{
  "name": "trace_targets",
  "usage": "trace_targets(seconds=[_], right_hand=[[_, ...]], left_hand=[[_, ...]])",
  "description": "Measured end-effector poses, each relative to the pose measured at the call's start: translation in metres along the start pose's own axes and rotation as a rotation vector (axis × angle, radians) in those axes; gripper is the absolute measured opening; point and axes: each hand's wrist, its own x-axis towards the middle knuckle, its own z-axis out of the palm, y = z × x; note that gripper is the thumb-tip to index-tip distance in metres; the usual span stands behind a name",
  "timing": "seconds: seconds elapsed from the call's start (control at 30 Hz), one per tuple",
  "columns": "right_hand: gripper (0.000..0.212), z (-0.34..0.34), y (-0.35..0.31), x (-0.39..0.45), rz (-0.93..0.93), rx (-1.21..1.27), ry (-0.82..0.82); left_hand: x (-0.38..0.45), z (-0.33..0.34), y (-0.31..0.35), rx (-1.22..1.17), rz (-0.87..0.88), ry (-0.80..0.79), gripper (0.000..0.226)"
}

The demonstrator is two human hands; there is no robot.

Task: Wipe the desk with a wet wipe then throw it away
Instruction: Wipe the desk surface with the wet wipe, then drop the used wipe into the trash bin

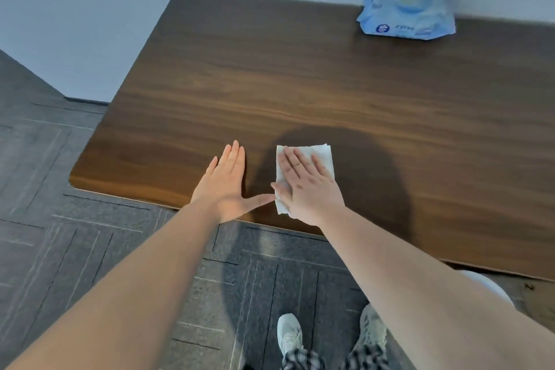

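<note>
Here we press our right hand flat on the wipe near the desk's front edge; our left hand lies open, empty, beside it.

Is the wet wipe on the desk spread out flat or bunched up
Spread flat. The wet wipe lies as a flat rectangle on the desk, with the right hand palm-down on it. Whether it is folded double, cannot tell.

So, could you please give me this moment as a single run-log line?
phase: wiping | right hand: flat on wet wipe | left hand: flat on desk, empty | wipes pack: far right corner
</note>
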Motion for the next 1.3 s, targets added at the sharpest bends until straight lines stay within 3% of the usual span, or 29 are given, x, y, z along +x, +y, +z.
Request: trace_targets(seconds=[0.67, 1.0, 1.1, 1.17, 1.3], right_hand=[[0.075, 0.023, 0.354, -0.314, 0.817, 0.142, 0.185], [0.073, 0.031, 0.455, -0.413, 0.941, 0.247, 0.254], [0.075, 0.034, 0.468, -0.426, 0.886, 0.336, 0.391], [0.065, 0.038, 0.472, -0.433, 0.873, 0.386, 0.539], [0.02, 0.042, 0.476, -0.444, 0.918, 0.339, 0.77]], left_hand=[[0.083, 0.029, 0.45, 0.301, 0.665, -0.065, 0.104], [0.092, 0.066, 0.63, 0.401, 0.87, -0.047, 0.093], [0.09, 0.077, 0.665, 0.391, 0.92, -0.057, 0.093], [0.087, 0.084, 0.684, 0.391, 0.961, -0.07, 0.09], [0.085, 0.094, 0.71, 0.393, 0.996, -0.084, 0.087]])
